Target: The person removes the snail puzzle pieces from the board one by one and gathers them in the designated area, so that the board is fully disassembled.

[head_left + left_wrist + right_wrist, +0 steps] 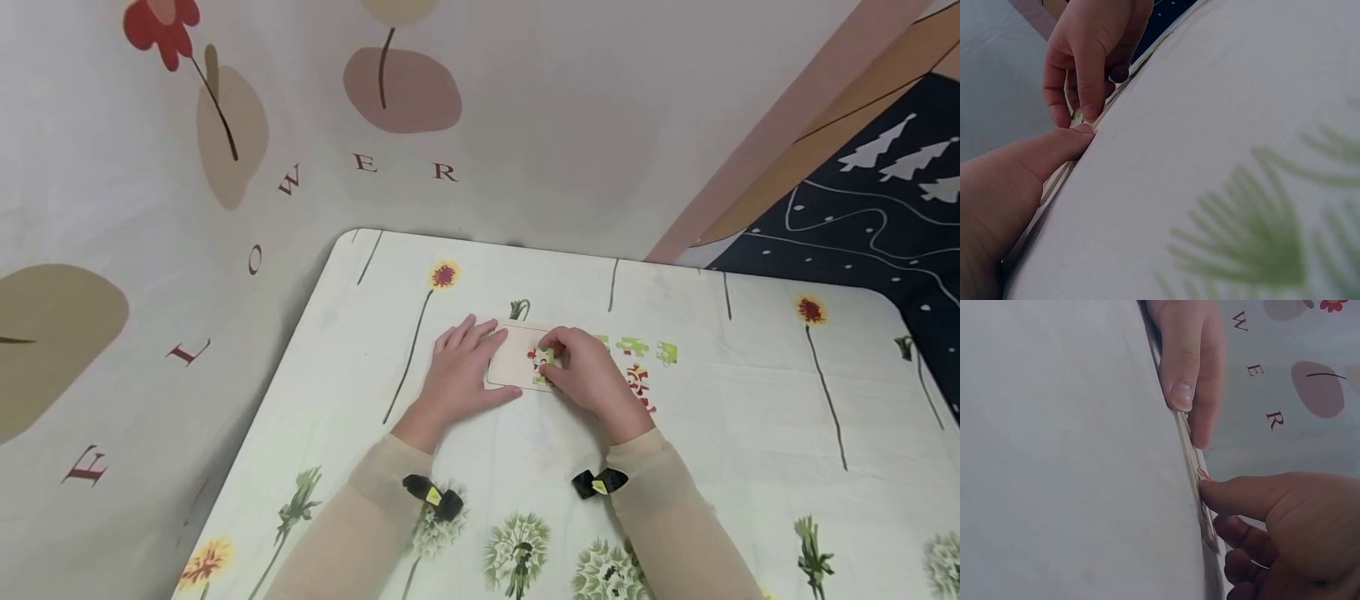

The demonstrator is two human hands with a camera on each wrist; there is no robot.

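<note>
A pale, thin puzzle board lies on the table with a few joined green and red pieces on its right part. My left hand rests at the board's left side, fingers spread over its upper left corner and thumb along the near edge. From the right, my right hand pinches a puzzle piece between thumb and bent index finger at the board's surface; the hand hides part of it. In the left wrist view the left thumb touches the board's edge, close to the right fingertips. The right wrist view shows the right thumb against the pieces.
Loose green puzzle pieces lie to the right of the board, with red ones beside the right wrist. A white cloth with printed flowers covers the table. Behind and to the left hangs a printed fabric wall.
</note>
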